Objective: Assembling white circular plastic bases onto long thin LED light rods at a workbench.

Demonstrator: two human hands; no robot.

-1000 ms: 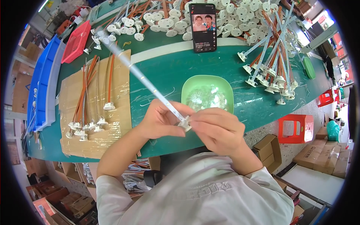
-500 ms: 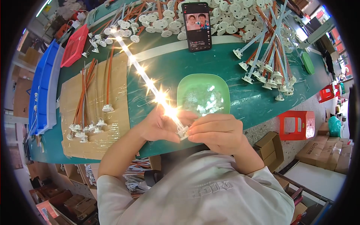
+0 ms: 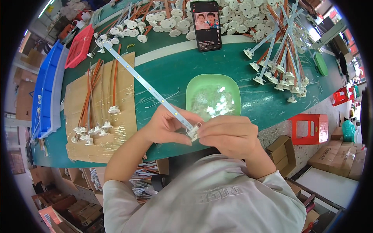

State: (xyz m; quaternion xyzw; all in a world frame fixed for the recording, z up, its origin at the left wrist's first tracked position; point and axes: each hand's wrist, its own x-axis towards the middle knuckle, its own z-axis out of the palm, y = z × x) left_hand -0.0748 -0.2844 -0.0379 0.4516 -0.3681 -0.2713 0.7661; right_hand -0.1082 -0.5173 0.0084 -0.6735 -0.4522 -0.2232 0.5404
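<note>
A narrow LED light strip (image 3: 149,89) slants from my hands toward the far left, and its small yellow LEDs are unlit. My left hand (image 3: 168,123) is closed around the strip's near end. At that end sits a white plastic fitting (image 3: 193,133) with thin wires on it. My right hand (image 3: 229,134) pinches the fitting's right side, and its fingertips partly hide it. Just beyond my hands stands a green square bowl (image 3: 213,83) holding many small clear pieces, too small to make out.
Several finished-looking strips with white fittings (image 3: 91,132) lie on cardboard (image 3: 116,143) at left. A blue bin (image 3: 46,93) and a red basket (image 3: 79,46) stand beyond. A phone (image 3: 206,35) stands at the back among white discs (image 3: 169,22). More strips (image 3: 278,58) are heaped right.
The LED strip shone brightly before and is dark now. Its far end has swung a little to the left. Both hands keep their hold at the near end.
</note>
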